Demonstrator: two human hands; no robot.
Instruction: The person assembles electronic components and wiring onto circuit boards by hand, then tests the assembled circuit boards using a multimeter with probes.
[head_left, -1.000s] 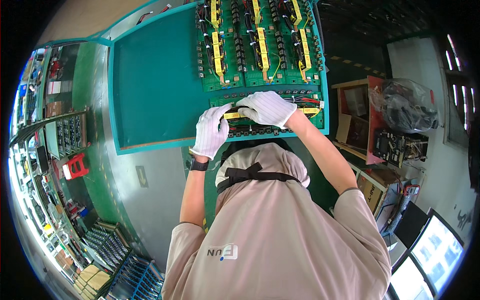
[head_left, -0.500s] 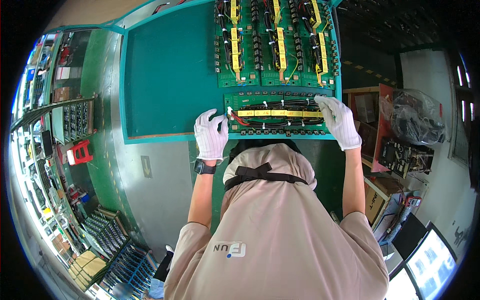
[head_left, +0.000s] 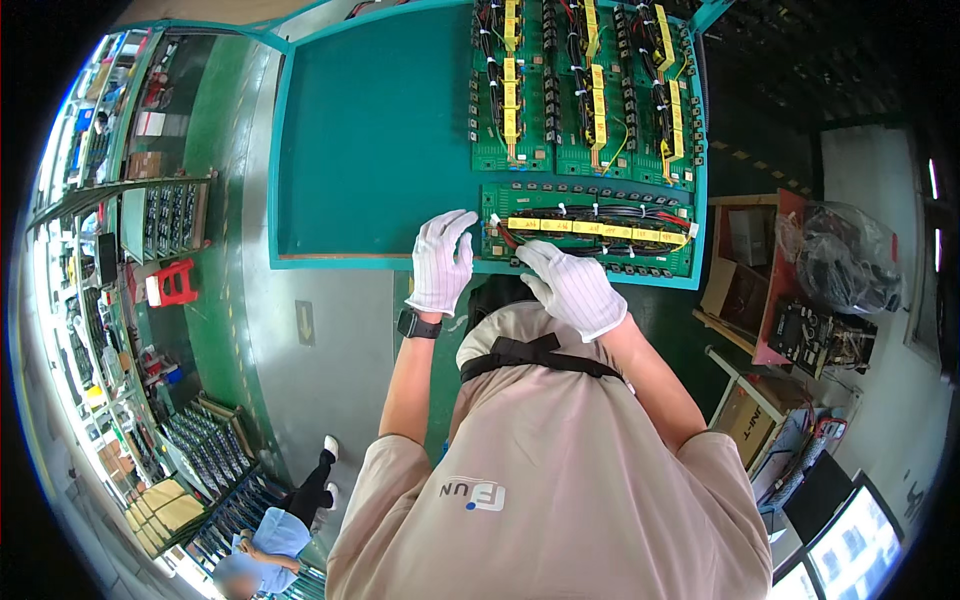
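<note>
Long rectangular green circuit board (head_left: pixel 575 200) lies crosswise at the near right

Nearest, the right hand (head_left: pixel 578 290), in a white striped glove, reaches its fingertips to the near long side of the board, left of its middle; I cannot tell whether they grip anything. The left hand (head_left: pixel 440 265), gloved alike, has a black square-faced watch (head_left: pixel 418 324) at its wrist. It is unclenched and holds nothing visible, fingers curved and thumb apart, just beside the board's left end.

The board rests flat along the near edge of a teal, raised-rimmed surface (head_left: pixel 380 150). Its long axis runs left to right, its right end slightly nearer the person. One short end faces the left hand; the other faces the surface's right rim. A straight row of yellow rectangular blocks (head_left: pixel 597 230) follows that axis, flanked by bundled black wires (head_left: pixel 625 211).

Farther off, similar green circuit boards (head_left: pixel 625 160) stand in columns, their yellow strips pointing away from the person, roughly square to the near board.
</note>
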